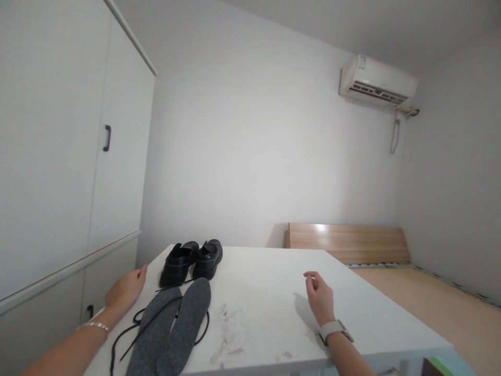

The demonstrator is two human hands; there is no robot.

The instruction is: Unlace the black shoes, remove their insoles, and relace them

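A pair of black shoes (pixel 191 261) stands at the far left of a white table (pixel 274 292). Two grey insoles (pixel 172 329) lie in front of them, with black laces (pixel 129 334) looped beside and under them. My left hand (pixel 126 292), with a bracelet at the wrist, hovers at the table's left edge near the shoes and insoles, its fingers loosely curled and holding nothing. My right hand (pixel 321 298), with a watch on the wrist, is raised over the table's right half; its fingers curl inward and hold nothing.
A white wardrobe (pixel 70 156) with dark handles fills the left side. Behind the table a wooden bed frame (pixel 348 243) runs along the back wall. An air conditioner (pixel 378 81) hangs high on the wall. Brownish stains (pixel 227 334) mark the tabletop.
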